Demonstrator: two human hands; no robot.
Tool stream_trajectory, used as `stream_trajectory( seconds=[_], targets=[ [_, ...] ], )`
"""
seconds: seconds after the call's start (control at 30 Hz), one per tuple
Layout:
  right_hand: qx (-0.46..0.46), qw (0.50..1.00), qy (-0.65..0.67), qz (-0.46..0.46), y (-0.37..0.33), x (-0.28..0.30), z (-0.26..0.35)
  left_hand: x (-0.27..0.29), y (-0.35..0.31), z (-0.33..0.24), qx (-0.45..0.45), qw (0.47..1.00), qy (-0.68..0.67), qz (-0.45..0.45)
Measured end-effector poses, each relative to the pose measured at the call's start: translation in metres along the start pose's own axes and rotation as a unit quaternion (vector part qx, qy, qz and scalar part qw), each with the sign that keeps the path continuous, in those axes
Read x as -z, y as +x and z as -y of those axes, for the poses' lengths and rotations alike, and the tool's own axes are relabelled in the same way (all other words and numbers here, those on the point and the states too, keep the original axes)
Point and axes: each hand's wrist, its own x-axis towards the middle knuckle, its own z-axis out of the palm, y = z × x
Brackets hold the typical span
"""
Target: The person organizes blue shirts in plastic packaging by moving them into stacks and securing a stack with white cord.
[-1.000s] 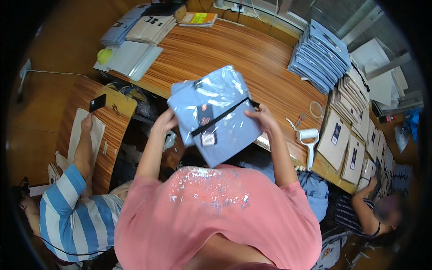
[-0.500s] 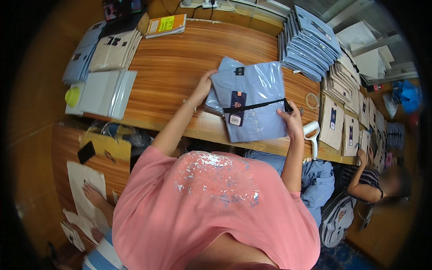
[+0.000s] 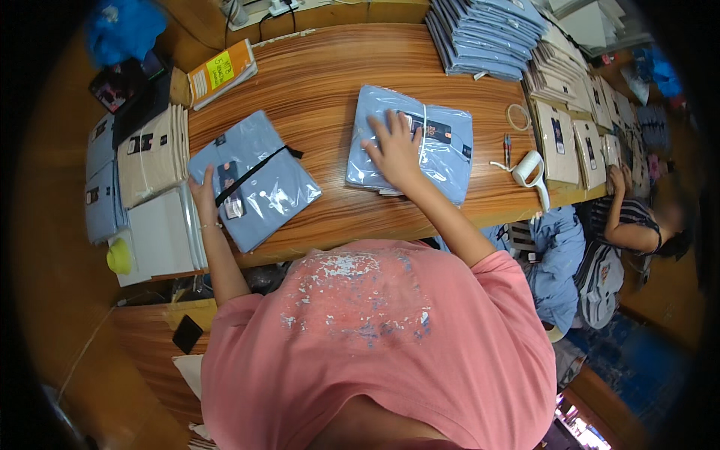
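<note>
Head: packet (image 3: 450, 166), label (image 3: 438, 130) partly hidden

Black-banded blue pack (image 3: 259, 184) shifted left with the left hand (image 3: 202, 196), right hand (image 3: 397, 156) moved from it onto white-banded blue pack (image 3: 444, 161)

Remotely, I see the left arm (image 3: 225, 259) stretched forward, left hand (image 3: 203, 196) pointing ahead; the right arm (image 3: 451, 225) slants inward, right hand (image 3: 399, 157) palm-down, fingers (image 3: 393, 129) spread.

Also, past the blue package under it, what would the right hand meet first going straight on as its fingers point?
Past the blue package, the right hand seems to have a free way over the wooden tabletop to its far edge; depth is unclear.
</note>
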Motion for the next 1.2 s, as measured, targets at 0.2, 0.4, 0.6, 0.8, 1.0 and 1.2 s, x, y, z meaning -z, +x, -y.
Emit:
stream_trajectory(
  seconds=[0.2,0.4,0.6,0.8,1.0,1.2],
  targets=[
    [0.185,0.981,0.013,0.06,-0.032,0.001,-0.026,-0.029,-0.017,-0.035,-0.315,0.821,0.441,-0.179],
    [0.134,0.982,0.131,0.009,-0.056,0.06,-0.103,-0.193,-0.088,-0.024,-0.106,0.928,0.106,0.342],
    [-0.275,0.834,0.479,0.004,-0.108,0.015,-0.163,-0.245,-0.176,0.038,-0.062,0.94,0.059,0.329],
    [-0.284,0.712,0.636,0.091,-0.137,0.028,-0.161,-0.232,-0.225,0.028,0.036,0.96,0.015,0.279],
    [-0.284,0.617,0.71,0.184,-0.156,0.033,-0.174,-0.225,-0.262,0.015,0.07,0.97,0.052,0.225],
    [-0.239,0.673,0.668,0.21,-0.149,0.027,-0.188,-0.229,-0.263,0.026,0.038,0.975,0.082,0.205]
  ],
)
